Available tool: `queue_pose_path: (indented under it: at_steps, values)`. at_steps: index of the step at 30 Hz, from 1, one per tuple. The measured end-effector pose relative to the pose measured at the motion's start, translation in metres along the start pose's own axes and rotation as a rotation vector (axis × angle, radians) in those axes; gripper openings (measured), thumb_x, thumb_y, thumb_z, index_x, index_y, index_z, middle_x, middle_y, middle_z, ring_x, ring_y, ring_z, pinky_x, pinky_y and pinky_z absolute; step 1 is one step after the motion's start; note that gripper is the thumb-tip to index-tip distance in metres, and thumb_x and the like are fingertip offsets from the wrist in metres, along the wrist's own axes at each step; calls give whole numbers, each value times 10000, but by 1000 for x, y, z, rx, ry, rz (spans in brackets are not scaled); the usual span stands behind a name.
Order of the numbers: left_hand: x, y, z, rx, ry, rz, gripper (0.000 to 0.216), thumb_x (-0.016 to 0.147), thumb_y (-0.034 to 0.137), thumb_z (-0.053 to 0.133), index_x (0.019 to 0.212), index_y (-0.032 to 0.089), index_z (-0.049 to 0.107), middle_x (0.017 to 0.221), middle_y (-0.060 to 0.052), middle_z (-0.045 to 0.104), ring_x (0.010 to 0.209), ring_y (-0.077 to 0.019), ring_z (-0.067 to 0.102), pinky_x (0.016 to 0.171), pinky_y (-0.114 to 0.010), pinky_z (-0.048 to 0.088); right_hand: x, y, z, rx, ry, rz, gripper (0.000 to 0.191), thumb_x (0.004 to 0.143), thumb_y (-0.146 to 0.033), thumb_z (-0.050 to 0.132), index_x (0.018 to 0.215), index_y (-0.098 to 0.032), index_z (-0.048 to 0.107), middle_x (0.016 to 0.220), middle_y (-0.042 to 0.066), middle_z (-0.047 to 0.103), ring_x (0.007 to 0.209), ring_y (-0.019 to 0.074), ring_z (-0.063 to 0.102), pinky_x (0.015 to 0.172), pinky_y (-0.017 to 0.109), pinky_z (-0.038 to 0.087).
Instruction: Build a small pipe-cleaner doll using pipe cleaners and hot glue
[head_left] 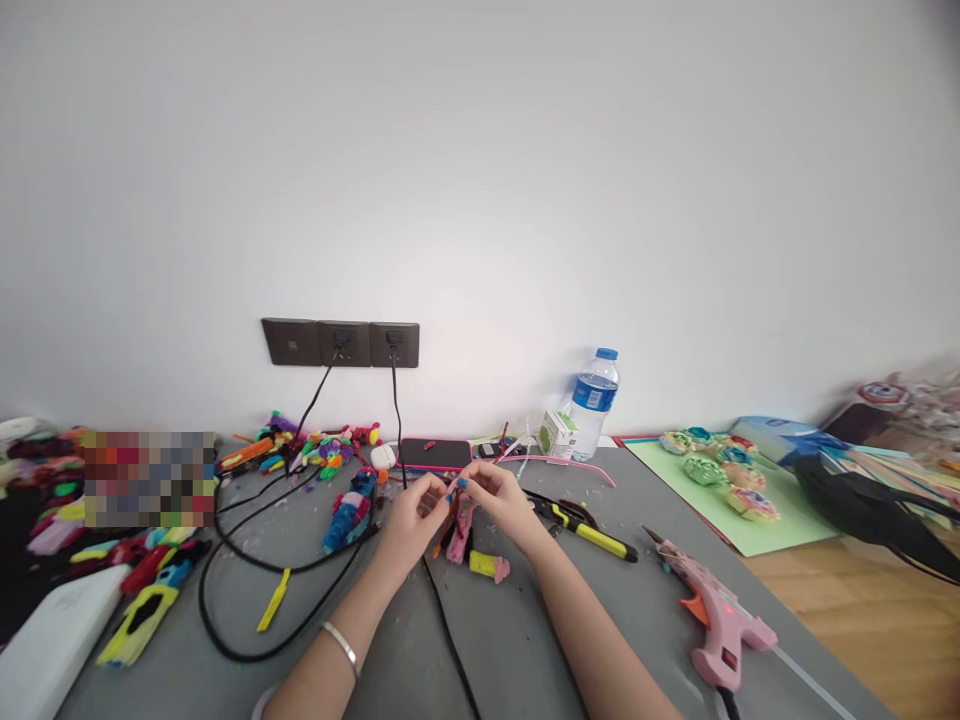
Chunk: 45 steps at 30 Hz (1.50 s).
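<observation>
My left hand [414, 522] and my right hand [501, 500] meet over the middle of the grey table [525, 640], fingers pinched together on a thin pink pipe cleaner [452, 487] held between them. A silver bracelet [342, 645] sits on my left wrist. Just below the hands lie a pink pipe-cleaner figure [460, 530] and a small yellow and pink piece [490, 567]. A blue and pink figure [349, 515] lies to the left of my left hand.
A pink glue gun [716, 615] lies at the right, yellow-handled pliers [585, 530] near my right hand. Black cables [247, 560] loop from the wall sockets [341, 343]. A water bottle [595, 402], a phone [436, 453] and colourful craft pieces [322, 445] line the back; paper flowers [720, 465] rest on green paper.
</observation>
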<state>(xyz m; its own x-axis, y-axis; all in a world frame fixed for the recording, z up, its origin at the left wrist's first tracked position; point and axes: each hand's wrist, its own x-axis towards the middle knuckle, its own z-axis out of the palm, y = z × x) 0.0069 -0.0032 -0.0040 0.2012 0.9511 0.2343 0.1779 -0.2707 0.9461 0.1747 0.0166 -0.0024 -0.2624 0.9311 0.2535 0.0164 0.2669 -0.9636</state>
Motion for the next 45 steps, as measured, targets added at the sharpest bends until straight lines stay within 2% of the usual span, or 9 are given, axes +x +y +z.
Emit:
queue_pose_path:
  at_steps: [6,11,13,17,21,27,33,40,45]
  values:
    - [3,-2,-6,-38,45,7,172,790,345,582,817,184,636,765,-28,638,671,-160,565,608,-257,431,-1,0,-1,-30,-43,0,328,827,-496,621,772,-177,566,663,-18,510,602,125,446,588,254,355]
    - [5,0,-11,-79,36,-23,222,744,379,650,809,172,696,808,-61,693,703,-178,586,646,-279,451,-3,-4,-1,-83,-78,-38,254,841,-416,606,759,-181,555,675,-20,508,625,130,459,615,255,359]
    - [4,1,-12,-112,38,-49,248,729,396,671,823,170,705,807,-61,688,694,-172,577,637,-274,447,-4,-4,-1,-102,-80,-48,227,844,-384,600,753,-182,550,671,-23,502,625,128,452,616,255,353]
    - [3,0,-11,-295,75,-210,396,752,527,632,892,159,680,748,-33,622,603,-129,527,549,-237,407,-3,-2,-3,-71,-55,-48,217,860,-387,585,778,-189,551,674,-24,491,619,130,440,607,257,347]
    - [3,-1,-11,-367,84,-275,430,723,584,644,765,157,607,696,-9,576,547,-97,472,497,-212,350,-1,1,-4,-75,-1,-66,260,869,-440,580,786,-196,543,681,-17,485,627,138,436,603,261,347]
    - [2,5,-13,-318,32,-288,388,709,539,680,764,161,612,612,35,484,490,-73,376,466,-201,295,1,3,-5,-47,15,-119,254,886,-434,568,800,-197,541,710,-16,469,643,136,424,609,260,346]
    - [3,2,-14,-309,30,-267,385,673,499,713,828,150,668,632,29,485,511,-76,369,468,-203,281,0,1,-5,-37,8,-97,242,866,-424,586,793,-197,543,704,-21,479,631,137,432,609,260,346]
    - [3,0,-18,-246,78,-203,359,700,511,692,799,168,657,637,31,449,536,-87,334,475,-204,259,-4,-8,-2,-29,-124,-17,288,846,-434,600,719,-192,509,648,-30,445,606,125,402,585,247,308]
    - [4,1,-9,-280,203,-156,369,654,504,733,781,165,662,583,44,429,509,-80,325,469,-213,233,-3,-13,5,76,-32,2,350,829,-515,612,720,-203,495,646,-32,398,600,127,352,571,246,298]
